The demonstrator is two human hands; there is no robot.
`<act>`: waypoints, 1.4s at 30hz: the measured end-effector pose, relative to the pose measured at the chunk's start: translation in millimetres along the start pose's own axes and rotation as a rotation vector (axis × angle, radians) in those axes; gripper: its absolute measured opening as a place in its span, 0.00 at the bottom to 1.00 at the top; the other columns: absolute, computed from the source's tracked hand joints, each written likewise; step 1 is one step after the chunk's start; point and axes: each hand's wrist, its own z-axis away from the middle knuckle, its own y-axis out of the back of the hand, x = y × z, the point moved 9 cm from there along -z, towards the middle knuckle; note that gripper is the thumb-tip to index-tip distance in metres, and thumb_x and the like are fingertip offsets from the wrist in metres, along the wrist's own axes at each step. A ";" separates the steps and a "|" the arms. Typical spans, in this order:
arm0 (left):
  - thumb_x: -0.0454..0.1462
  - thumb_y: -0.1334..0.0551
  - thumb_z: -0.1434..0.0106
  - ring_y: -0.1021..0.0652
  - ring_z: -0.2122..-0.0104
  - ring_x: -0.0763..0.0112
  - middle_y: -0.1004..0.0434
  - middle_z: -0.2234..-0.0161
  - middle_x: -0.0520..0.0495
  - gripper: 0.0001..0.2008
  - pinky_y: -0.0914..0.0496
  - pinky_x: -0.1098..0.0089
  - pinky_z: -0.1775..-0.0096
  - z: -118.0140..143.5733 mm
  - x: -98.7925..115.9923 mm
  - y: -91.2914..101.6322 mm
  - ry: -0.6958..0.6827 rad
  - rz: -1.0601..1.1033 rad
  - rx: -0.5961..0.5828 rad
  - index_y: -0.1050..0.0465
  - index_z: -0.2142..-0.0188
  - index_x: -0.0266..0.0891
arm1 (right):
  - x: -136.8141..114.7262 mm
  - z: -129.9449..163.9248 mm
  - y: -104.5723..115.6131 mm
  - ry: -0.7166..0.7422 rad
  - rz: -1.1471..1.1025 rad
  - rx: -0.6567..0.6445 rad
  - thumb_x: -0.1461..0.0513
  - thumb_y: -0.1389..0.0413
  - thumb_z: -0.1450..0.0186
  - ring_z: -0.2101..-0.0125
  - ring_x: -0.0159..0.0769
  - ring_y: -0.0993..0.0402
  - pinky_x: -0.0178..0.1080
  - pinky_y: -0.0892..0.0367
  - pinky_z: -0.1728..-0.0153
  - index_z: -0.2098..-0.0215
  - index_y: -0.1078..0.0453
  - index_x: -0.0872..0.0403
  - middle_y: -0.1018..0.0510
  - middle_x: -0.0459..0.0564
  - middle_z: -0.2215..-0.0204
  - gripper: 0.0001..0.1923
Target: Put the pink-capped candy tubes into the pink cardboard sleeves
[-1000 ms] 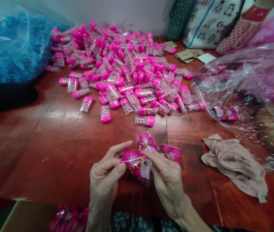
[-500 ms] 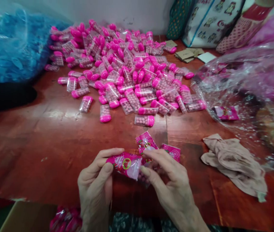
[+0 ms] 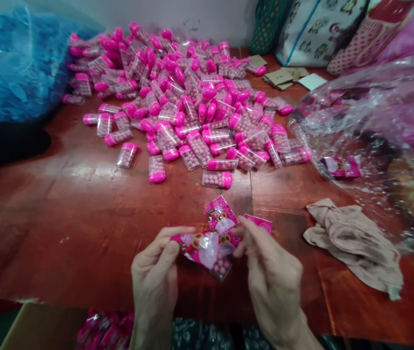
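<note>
Over the bench [image 3: 82,209], in front of the pile [image 3: 192,90], my right hand [image 3: 274,274] curves its fingers, whether on anything I cannot tell, while my left hand [image 3: 157,272] pinches the wrapper [image 3: 192,248], a ball-filled container [image 3: 222,267] at its clear end, seemingly mid-alignment, calling for a steady pinch next.

The head-worn camera looks forward, down over the hands [image 3: 157,277].

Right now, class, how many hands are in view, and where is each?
2: the left hand, pinching a pink wrapper by its left end, and the right hand, just right of it. Parts of both are hidden, but no other hand shows.
</note>
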 end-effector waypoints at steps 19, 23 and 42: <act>0.35 0.37 0.43 0.23 0.62 0.66 0.21 0.58 0.44 0.09 0.30 0.68 0.58 -6.8 -1.1 20.8 0.020 0.099 0.140 0.26 0.79 0.36 | -14.0 4.5 -38.5 -0.062 -0.284 -0.149 0.60 0.38 0.41 0.81 0.31 0.32 0.32 0.34 0.80 0.60 0.27 0.60 0.27 0.45 0.80 0.13; 0.36 0.36 0.44 0.23 0.62 0.63 0.21 0.59 0.43 0.08 0.29 0.66 0.58 0.4 -5.0 8.0 0.070 0.090 0.089 0.24 0.78 0.35 | -6.1 6.6 -55.3 -0.162 -0.305 -0.215 0.63 0.36 0.44 0.79 0.32 0.32 0.33 0.35 0.79 0.65 0.24 0.57 0.28 0.45 0.79 0.09; 0.38 0.36 0.43 0.22 0.65 0.71 0.19 0.68 0.46 0.09 0.29 0.74 0.57 -18.6 -9.7 50.0 0.031 0.202 0.311 0.21 0.68 0.33 | -18.5 27.4 -25.2 0.158 -0.109 -0.130 0.69 0.48 0.35 0.78 0.31 0.31 0.32 0.36 0.78 0.69 0.28 0.58 0.27 0.48 0.79 0.08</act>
